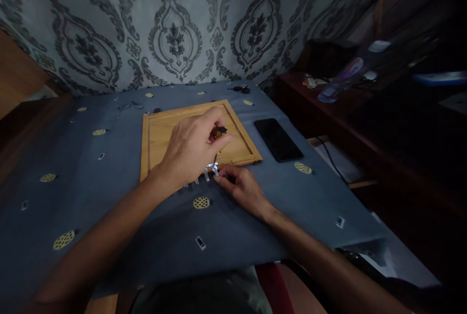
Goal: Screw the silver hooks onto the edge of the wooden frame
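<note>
A wooden framed panel [160, 131] lies flat on the blue table cover. Over it, my left hand [195, 144] is closed round the black and yellow handle of a screwdriver [221, 132], whose shaft points down at the panel's near edge. Several small whitish metal pieces [206, 174] stick out along that edge. My right hand [242, 188] pinches one shiny metal piece [215, 170] between thumb and finger, just below the screwdriver tip. How the tip meets this piece is too small to tell.
A black phone [278, 139] lies right of the panel. Keys [241, 89] and a small pair of metal items [131, 106] are behind it. A plastic bottle [346, 78] leans on the dark red furniture [328, 114] at right. Patterned fabric [175, 37] hangs behind.
</note>
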`<move>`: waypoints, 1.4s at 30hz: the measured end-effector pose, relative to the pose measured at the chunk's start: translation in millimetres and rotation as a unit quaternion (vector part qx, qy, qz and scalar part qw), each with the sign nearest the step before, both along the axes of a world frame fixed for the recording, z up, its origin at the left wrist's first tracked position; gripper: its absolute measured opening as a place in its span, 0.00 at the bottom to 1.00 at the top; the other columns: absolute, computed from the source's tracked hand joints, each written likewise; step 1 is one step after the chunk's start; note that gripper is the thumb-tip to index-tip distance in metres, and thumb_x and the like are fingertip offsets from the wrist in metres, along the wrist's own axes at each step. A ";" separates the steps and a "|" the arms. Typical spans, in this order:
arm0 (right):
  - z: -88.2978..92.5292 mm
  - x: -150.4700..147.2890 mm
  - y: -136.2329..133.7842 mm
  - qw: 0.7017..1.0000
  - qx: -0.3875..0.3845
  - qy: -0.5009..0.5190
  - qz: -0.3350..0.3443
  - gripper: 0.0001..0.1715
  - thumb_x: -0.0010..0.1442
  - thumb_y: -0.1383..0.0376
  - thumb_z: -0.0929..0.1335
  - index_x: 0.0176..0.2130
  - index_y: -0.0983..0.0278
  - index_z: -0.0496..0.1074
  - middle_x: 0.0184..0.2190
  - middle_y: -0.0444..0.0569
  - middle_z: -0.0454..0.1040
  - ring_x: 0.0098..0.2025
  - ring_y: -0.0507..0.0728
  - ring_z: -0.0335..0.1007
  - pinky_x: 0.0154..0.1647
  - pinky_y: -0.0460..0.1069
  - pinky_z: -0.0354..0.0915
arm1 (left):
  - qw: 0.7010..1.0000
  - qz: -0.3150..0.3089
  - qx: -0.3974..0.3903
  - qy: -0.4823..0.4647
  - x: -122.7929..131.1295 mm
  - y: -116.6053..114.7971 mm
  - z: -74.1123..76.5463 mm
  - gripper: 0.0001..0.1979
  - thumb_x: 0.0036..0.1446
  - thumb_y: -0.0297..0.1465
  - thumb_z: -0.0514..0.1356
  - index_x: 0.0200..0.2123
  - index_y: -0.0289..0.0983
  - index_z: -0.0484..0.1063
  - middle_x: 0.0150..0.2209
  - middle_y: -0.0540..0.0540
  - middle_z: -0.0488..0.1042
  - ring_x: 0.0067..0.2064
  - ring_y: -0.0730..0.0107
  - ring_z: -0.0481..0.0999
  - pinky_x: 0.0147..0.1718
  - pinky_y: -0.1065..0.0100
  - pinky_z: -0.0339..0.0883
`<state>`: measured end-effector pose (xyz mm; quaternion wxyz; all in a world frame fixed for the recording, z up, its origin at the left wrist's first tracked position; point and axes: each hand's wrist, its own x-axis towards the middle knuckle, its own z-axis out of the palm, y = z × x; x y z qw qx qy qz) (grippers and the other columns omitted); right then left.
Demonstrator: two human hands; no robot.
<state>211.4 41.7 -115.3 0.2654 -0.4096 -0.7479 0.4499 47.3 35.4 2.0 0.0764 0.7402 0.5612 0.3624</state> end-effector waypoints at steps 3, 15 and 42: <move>0.2 -0.1 0.8 1.000 -0.001 0.002 0.002 0.14 0.61 0.57 0.66 0.27 0.62 0.68 0.23 0.42 0.67 0.27 0.52 0.60 0.28 0.47 0.54 | 1.000 -0.012 0.004 -0.010 -1.3 -0.2 0.7 0.07 0.56 0.29 0.66 0.33 0.37 0.69 0.28 0.53 0.73 0.30 0.73 0.73 0.28 0.71 0.61; -0.3 -0.8 1.2 1.000 -0.008 0.009 0.000 0.14 0.61 0.59 0.66 0.27 0.62 0.68 0.23 0.43 0.67 0.26 0.52 0.60 0.27 0.47 0.55 | 0.995 -0.071 0.047 -0.046 -1.7 -1.3 -4.5 0.03 0.58 0.24 0.63 0.35 0.35 0.75 0.34 0.50 0.75 0.32 0.76 0.74 0.32 0.73 0.65; -3.7 -1.0 2.5 1.000 -0.011 0.013 -0.002 0.15 0.60 0.57 0.66 0.26 0.61 0.66 0.21 0.42 0.66 0.23 0.51 0.59 0.25 0.46 0.53 | 0.995 -0.042 0.089 -0.034 -3.5 -4.1 -7.7 0.06 0.58 0.25 0.63 0.39 0.38 0.79 0.35 0.48 0.78 0.36 0.70 0.78 0.37 0.69 0.72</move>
